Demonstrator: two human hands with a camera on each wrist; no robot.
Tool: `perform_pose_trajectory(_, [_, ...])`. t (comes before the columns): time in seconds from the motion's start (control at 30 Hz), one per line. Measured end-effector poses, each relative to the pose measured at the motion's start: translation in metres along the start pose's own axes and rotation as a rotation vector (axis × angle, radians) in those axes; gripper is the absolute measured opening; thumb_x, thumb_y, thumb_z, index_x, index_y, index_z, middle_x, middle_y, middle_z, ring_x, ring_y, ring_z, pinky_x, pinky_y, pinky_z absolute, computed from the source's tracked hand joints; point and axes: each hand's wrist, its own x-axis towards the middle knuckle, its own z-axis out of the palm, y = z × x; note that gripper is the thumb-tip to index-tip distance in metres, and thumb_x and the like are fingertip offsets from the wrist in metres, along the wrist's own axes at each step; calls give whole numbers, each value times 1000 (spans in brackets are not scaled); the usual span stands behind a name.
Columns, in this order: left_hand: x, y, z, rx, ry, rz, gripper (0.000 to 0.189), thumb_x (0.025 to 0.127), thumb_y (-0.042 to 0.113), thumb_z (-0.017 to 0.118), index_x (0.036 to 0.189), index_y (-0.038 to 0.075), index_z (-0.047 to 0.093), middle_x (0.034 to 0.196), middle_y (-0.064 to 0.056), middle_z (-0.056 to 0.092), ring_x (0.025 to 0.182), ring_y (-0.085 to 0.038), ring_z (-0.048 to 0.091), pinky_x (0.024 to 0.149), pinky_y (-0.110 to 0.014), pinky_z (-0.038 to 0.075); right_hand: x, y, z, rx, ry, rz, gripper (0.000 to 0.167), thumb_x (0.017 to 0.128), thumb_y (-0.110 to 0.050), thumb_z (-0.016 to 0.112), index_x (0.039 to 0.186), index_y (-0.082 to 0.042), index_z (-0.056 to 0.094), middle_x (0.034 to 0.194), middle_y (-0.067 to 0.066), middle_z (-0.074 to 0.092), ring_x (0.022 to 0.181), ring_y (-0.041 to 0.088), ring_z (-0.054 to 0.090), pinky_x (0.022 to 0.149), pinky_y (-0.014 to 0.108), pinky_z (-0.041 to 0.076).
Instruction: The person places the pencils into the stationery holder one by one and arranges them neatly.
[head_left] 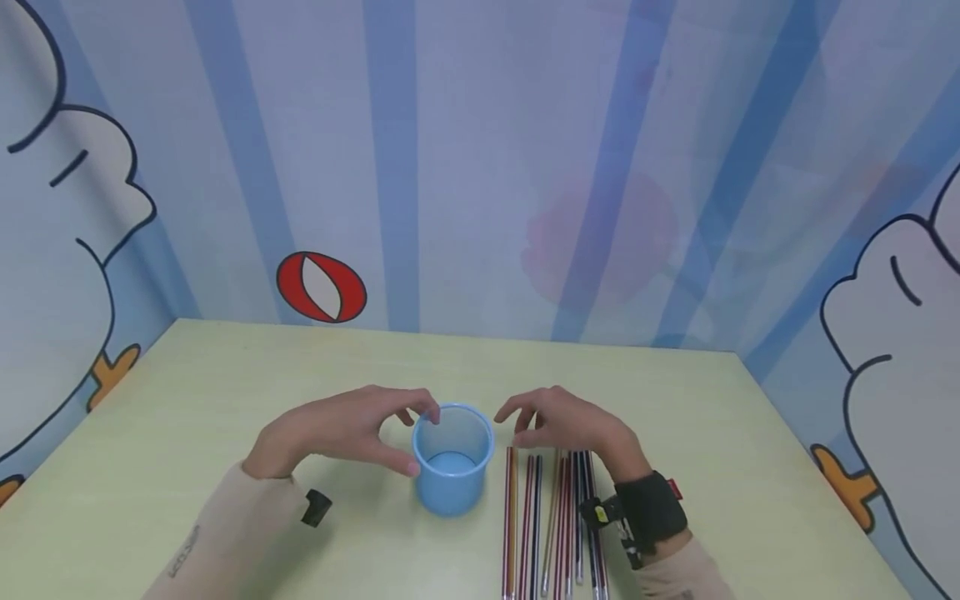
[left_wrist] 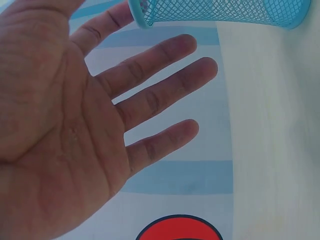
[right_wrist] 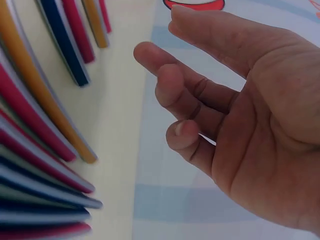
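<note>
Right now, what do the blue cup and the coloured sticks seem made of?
Blue cup: probably coated metal, possibly plastic, with a smooth rim; the left wrist view shows fine open mesh. Coloured sticks: perhaps painted wood, given their smooth colours and pale stripes, but the core is unclear.

Soft light shades the table [head_left: 360, 358] faintly; sticks [right_wrist: 49, 102] blur in the right-wrist view.

R hand [right_wrist: 255, 125] loosely curled nr col. sticks [right_wrist: 65, 131] on tbl [right_wrist: 117, 125].
</note>
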Motion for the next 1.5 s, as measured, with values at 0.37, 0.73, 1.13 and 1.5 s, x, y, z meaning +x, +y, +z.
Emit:
perform_pose_trajectory(0.37, [1,-1,-4,32,2,-21,36,90,40,75,113,18,60,121,0,66,120,-29,60,90,-49,53,11,-7,15,-39,-70,37,20,93,-11,69,113,-16,69,97,-1,72,84,14,68,74,35,53])
perform_pose_trajectory(0.73, [-6,1,-9,58,8,-36,35,88,41,76,111,19,61,113,4,69,117,-28,62,90,-50,53,20,-15,37,-66,-9,100,21,87,-14,76,103,-13,64,74,-3,59,65,13,51,62,30,42])
perform_pose_trajectory(1.13, [-5,-1,-7,60,4,-20,36,89,39,76,114,15,62,111,5,68,115,-28,63,87,-48,55,23,-22,48,-26,80,242,26,80,-7,78,99,-8,61,80,4,57,68,19,51,62,33,43])
perform_pose_trajectory(1.5, [-7,0,-8,54,-2,-33,35,90,39,75,114,17,63,114,4,69,114,-30,63,87,-50,54,25,-32,57,-14,174,303,28,77,-4,79,96,-4,60,79,5,56,66,19,53,58,31,46])
